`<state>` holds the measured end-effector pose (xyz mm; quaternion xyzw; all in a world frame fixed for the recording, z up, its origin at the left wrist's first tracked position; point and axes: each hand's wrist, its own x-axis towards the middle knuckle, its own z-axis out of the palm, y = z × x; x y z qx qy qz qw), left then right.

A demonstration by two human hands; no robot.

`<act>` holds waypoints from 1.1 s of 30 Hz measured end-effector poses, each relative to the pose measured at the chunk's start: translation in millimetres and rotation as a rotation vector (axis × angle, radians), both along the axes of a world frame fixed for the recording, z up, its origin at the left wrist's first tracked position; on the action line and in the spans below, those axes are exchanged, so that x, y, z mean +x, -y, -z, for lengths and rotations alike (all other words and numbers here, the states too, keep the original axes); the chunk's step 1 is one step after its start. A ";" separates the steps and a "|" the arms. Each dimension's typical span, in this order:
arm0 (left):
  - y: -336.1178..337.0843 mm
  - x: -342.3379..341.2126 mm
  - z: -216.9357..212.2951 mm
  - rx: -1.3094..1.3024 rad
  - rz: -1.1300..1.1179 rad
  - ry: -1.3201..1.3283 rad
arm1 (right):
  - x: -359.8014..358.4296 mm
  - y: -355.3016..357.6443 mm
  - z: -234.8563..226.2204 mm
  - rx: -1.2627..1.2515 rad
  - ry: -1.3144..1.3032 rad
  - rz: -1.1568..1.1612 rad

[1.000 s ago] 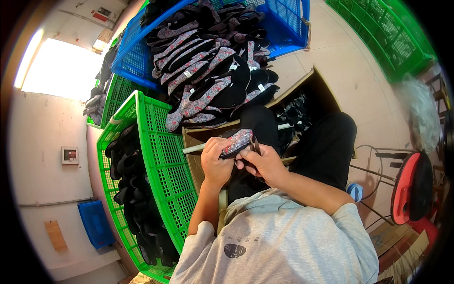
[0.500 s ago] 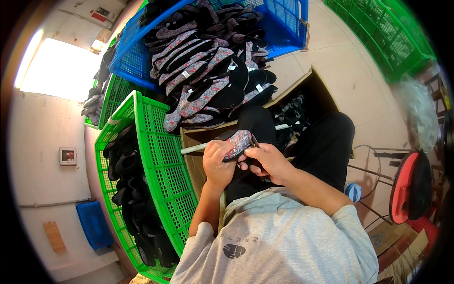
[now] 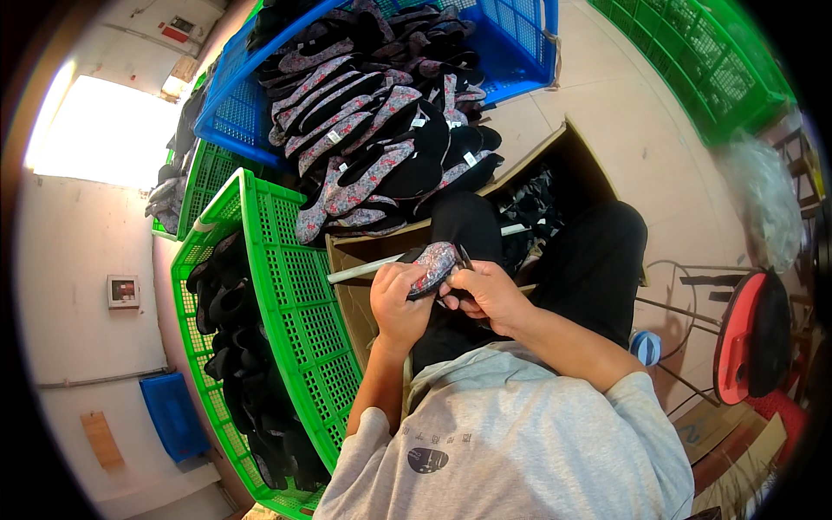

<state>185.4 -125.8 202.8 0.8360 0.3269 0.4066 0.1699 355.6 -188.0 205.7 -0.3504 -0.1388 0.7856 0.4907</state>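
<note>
Above my lap, my left hand (image 3: 399, 299) is closed around a small floral fabric slipper (image 3: 436, 263) with a dark edge; its patterned side faces up and its toe points away from me. My right hand (image 3: 487, 295) meets the slipper's right side, with thumb and fingers pinched together. From its grip sticks up a slim dark pointed thing (image 3: 465, 258), perhaps the blades of small snips; the rest is hidden by the fingers. Beyond my hands lies a heap of similar floral and black slippers (image 3: 373, 165), some with white labels.
The heap spills from a blue plastic crate (image 3: 234, 113). A cardboard box (image 3: 589, 156) holding dark scraps stands around my knees, a pale bar (image 3: 355, 272) across it. Left, a green crate (image 3: 303, 312) holds black slippers. A red-and-black stool (image 3: 737, 338) is at right.
The slipper has turned slightly in my left hand, showing more of its floral top. The dark pointed thing by my right hand stands out more plainly beside it. Both hands stay nearly in place.
</note>
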 end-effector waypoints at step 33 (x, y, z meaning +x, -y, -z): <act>0.7 -30.5 -88.2 -0.666 0.194 0.683 | 3.2 6.1 56.1 0.549 0.527 0.094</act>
